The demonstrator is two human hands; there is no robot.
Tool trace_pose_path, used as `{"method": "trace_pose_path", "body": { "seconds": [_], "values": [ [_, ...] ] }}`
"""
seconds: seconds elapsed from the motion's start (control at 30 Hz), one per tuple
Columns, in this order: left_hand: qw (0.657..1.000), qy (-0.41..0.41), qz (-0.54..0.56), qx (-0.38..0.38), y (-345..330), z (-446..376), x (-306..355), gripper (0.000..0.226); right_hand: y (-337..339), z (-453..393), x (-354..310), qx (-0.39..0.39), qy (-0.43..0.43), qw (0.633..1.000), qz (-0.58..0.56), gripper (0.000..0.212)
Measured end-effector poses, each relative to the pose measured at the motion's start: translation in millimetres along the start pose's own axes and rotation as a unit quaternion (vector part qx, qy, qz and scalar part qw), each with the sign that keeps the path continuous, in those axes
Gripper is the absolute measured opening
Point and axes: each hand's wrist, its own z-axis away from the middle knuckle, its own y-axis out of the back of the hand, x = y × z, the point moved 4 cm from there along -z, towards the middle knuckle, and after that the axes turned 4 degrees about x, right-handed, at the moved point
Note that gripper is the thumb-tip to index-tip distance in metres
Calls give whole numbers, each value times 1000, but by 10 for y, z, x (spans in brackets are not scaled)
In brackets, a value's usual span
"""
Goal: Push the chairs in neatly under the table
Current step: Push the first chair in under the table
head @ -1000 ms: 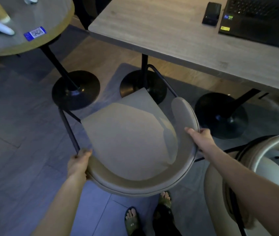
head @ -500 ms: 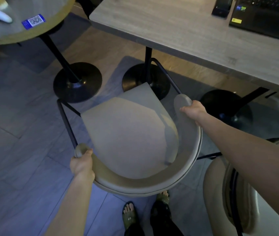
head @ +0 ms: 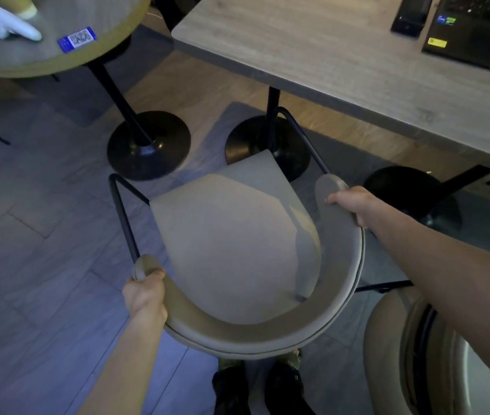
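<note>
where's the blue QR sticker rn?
Head view, upper left: the blue QR sticker lies flat on the round wooden table near its edge, just right of the white toy plane.

Chair (head: 237,250) between the two hands: seat and curved backrest pale beige-grey, plain, no pattern; tubular frame black. Rectangular table (head: 342,55) beyond the right hand (head: 354,205): light grey-brown top with wood grain; post and disc base black. Round table (head: 58,52) beyond the left hand (head: 145,295): grey top, yellowish-tan edge band; post and base black. On it, a blue label (head: 76,39) with a white panel of black code marks, and a white object (head: 13,25), blurred. Laptop (head: 477,28) far beyond the right hand: black, with one yellow and two small blue-green stickers. Second chair (head: 411,354) below the right forearm: cream. Floor (head: 43,235) left of the left hand: grey planks, bluish cast.
</note>
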Motion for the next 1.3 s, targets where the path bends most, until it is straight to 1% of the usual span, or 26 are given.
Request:
{"method": "trace_pose_path", "body": {
  "seconds": [0.1,0.23,0.4,0.5,0.6,0.7,0.77,0.87,1.03,1.2,1.3],
  "values": [
    [1000,-7,-13,-3,62,-99,11,55,-31,82,93,20,-4,1000,-16,40],
    [998,-28,-51,-21,93,-240,205,57,-66,253,422,51,-41,996,-55,36],
    [988,-95,-107,-58,7,-389,693,43,-170,575,795,95,-97,982,-130,35],
    [977,-139,-141,-75,-115,-517,999,46,-303,779,970,111,-127,970,-175,34],
    [964,-175,-174,-99,-250,-606,1231,47,-435,908,1091,134,-154,957,-208,41],
    [952,-207,-190,-120,-386,-690,1416,44,-563,1005,1118,148,-169,948,-226,42],
    [948,-215,-194,-129,-453,-741,1488,43,-624,1045,1129,165,-178,941,-237,41],
    [941,-227,-209,-137,-552,-779,1571,39,-677,1084,1142,190,-187,930,-254,44],
    [931,-245,-225,-151,-772,-824,1653,46,-673,1101,1139,224,-194,916,-271,46],
    [920,-259,-248,-159,-964,-832,1700,42,-677,1092,1166,234,-207,908,-278,47],
    [912,-269,-267,-158,-1027,-816,1732,45,-670,1079,1158,236,-213,907,-277,50]
  ]
}}
